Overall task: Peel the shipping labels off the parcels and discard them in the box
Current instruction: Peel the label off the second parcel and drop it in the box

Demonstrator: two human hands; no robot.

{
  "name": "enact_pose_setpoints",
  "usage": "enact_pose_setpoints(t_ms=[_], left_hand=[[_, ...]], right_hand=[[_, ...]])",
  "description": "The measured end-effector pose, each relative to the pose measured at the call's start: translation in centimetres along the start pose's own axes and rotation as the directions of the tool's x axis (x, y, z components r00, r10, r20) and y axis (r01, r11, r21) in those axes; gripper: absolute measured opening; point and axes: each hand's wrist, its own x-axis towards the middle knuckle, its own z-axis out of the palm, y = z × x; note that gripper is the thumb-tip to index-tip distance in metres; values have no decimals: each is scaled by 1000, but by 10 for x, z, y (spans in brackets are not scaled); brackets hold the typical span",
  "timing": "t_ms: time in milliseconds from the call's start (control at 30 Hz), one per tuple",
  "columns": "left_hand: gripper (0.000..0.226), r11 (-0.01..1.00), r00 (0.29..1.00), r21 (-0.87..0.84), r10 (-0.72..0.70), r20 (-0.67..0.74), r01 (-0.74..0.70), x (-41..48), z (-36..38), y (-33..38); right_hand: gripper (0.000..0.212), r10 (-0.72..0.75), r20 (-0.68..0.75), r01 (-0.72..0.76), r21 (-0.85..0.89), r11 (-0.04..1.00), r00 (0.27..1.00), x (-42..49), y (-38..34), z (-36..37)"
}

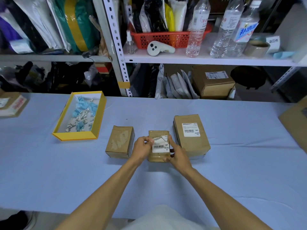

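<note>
Three brown cardboard parcels stand in a row on the blue table. The middle parcel (pixel 156 156) carries a white shipping label (pixel 160 146) whose top left corner is lifted. My left hand (pixel 142 148) pinches that lifted corner. My right hand (pixel 176 153) grips the parcel's right side and holds it down. The left parcel (pixel 120 141) shows only torn label residue. The larger right parcel (pixel 191 135) has a whole white label (pixel 191 129). A yellow box (pixel 79 116) at the left holds several crumpled labels and blue scraps.
A metal shelf unit (pixel 116 47) behind the table carries a red basket, water bottles, tape rolls and mailer bags. Another labelled carton (pixel 213 80) sits below the shelf. Cardboard boxes lie at the table's far left (pixel 11 103) and right edge (pixel 295 125).
</note>
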Motion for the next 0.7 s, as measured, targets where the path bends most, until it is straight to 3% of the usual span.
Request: enact_pose_setpoints(t_ms=[267,700], left_hand=[[7,996,998,-60,-63,12,64,2,0,-1],[14,991,994,-87,-99,44,103,3,-2,4]], right_hand=[[97,18,-3,-18,2,1000,1000,2,4,2],[97,25,0,-25,-25,999,1000,6,8,2]])
